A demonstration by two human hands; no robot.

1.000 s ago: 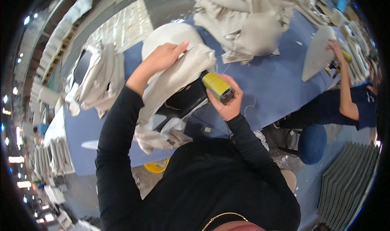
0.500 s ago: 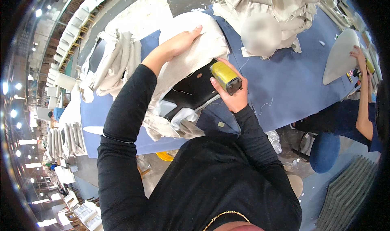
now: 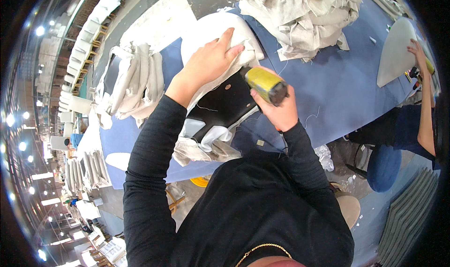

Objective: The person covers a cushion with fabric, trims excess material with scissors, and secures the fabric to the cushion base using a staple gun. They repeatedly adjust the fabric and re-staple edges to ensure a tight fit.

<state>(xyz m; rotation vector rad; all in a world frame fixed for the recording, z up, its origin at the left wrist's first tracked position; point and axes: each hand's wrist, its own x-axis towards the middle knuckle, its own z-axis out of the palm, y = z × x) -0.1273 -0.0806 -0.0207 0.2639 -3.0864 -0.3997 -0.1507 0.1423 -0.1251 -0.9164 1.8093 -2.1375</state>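
Note:
A padded seat part covered in beige fabric (image 3: pixel 220 25) lies on the blue table, its black underside (image 3: pixel 222 102) exposed toward me. Flat on the cover, my left hand (image 3: pixel 211 60) spreads thumb and forefinger apart beside the folded fabric edge. Gripped in my right hand (image 3: pixel 281 108) is a staple gun (image 3: pixel 262 83) with a yellow body and dark end. Its nose meets the fabric edge at the black panel's upper right corner. Crumpled fabric and a white flap (image 3: pixel 215 136) hang at the near end of the seat part.
A large heap of beige fabric (image 3: pixel 304 27) sits at the far side of the blue table (image 3: pixel 328 88). More folded covers (image 3: pixel 140 81) lie to the left. At right, another person's hand (image 3: pixel 418 53) holds a pale rounded panel (image 3: pixel 396 51). A blue stool (image 3: pixel 384 171) stands below.
My left hand has slid nearer the folded edge, with the thumb now showing. The staple gun has shifted slightly right and tilted, its nose still at the fabric edge.

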